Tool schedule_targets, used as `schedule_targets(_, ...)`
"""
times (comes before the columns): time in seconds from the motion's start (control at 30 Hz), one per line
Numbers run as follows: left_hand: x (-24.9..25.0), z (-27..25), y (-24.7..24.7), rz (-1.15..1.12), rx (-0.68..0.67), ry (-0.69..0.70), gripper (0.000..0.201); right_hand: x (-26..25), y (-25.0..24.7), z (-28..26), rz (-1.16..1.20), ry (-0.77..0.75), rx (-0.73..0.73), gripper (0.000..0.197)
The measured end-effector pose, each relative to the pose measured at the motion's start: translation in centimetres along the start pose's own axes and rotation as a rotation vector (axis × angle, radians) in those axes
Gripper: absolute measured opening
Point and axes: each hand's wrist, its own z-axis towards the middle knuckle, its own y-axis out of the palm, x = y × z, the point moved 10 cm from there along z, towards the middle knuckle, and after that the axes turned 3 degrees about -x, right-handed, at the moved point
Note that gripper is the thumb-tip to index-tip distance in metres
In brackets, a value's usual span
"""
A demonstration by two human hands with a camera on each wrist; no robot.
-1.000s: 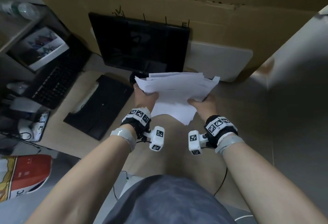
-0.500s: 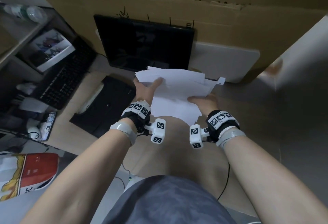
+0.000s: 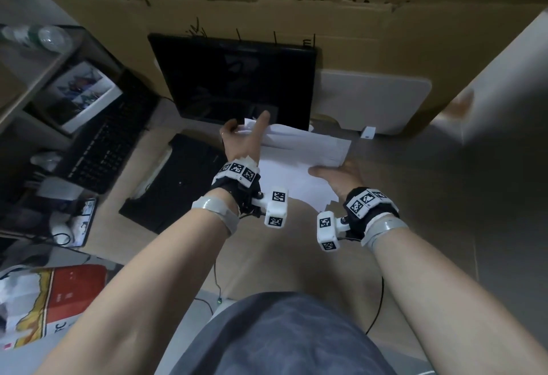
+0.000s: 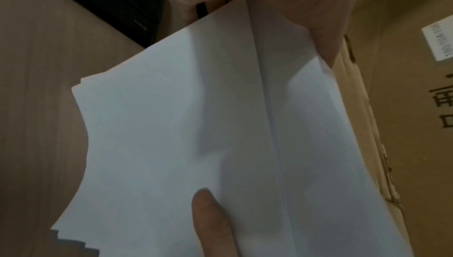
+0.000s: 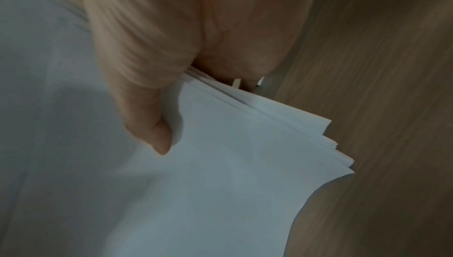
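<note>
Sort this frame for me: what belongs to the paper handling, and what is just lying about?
In the job: paper stack, left hand and right hand, both gripping it.
Lying about: monitor, keyboard, flat black device, water bottle, cardboard boxes, red-and-white bag.

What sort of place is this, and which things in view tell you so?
Probably a cluttered office workspace: a dark monitor, a black keyboard to its left, and a sheaf of white paper.
</note>
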Motion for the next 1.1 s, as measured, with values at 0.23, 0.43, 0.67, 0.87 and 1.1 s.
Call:
schedule_targets(0.23,0.3,0.6,1.8,0.001,-0.119,0.054,0.091,-0.6,-0.1,-0.3,0.040,-0.003,-0.031,0.034)
schedule_targets(0.43,-0.4,0.7,0.9,-0.013,-0.049,0.087,0.089,-0.1,-0.3,-0.4,0.043,-0.002,-0.032,0.032)
schedule_targets(0.67,-0.9,2.1,1.2,0.149,-0.034,-0.088,0.077,0.8,0.3,0.5,0.030,0.004,-0.005,0.027)
schedule_targets(0.87,-2.4,3.8,2.1,0.060,-0.154,-0.194,0.095,0.9,0.1,1.4,0.048,0.018,0.046,0.022)
schedule_targets(1.1,-3.7,4.3,2.7,0.077,-0.206,-0.309,0.120,0.9,-0.3,3.2,0.102,0.089,0.234,0.014)
